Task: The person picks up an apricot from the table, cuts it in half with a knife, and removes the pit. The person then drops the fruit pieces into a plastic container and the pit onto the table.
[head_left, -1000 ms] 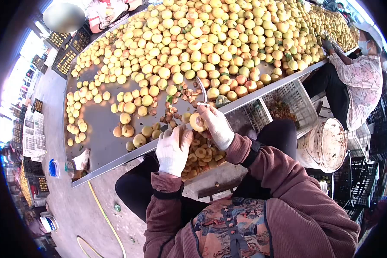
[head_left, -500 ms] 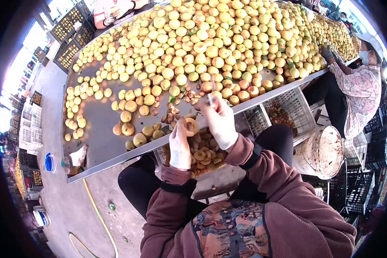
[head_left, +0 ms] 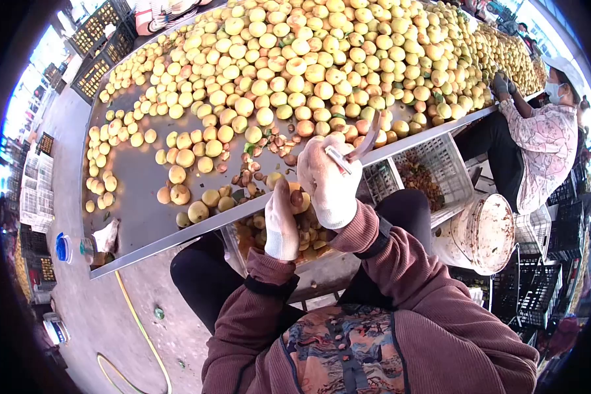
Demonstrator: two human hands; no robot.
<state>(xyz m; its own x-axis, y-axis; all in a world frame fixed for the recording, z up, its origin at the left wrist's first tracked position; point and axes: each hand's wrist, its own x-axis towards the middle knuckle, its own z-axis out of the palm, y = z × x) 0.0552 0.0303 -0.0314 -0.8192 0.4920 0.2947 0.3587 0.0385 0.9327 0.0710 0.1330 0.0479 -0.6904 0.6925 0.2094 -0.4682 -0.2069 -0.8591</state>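
Note:
Both my hands wear white gloves and are close together over the table's front edge. My left hand holds a cut fruit between thumb and fingers. In my right hand, closed, is a knife with a light handle; its curved blade points up and to the right. Below my hands a crate of cut fruit is partly hidden by them. Just beyond lie brown pits on the metal table.
A large pile of yellow fruit covers much of the table. Right of my knees are a crate with scraps and a stained white bucket. A masked co-worker sits at the far right. A yellow hose lies on the floor.
My right hand has turned, and the knife blade now points up and right. The fruit in my left hand is more covered. The whole view has shifted slightly.

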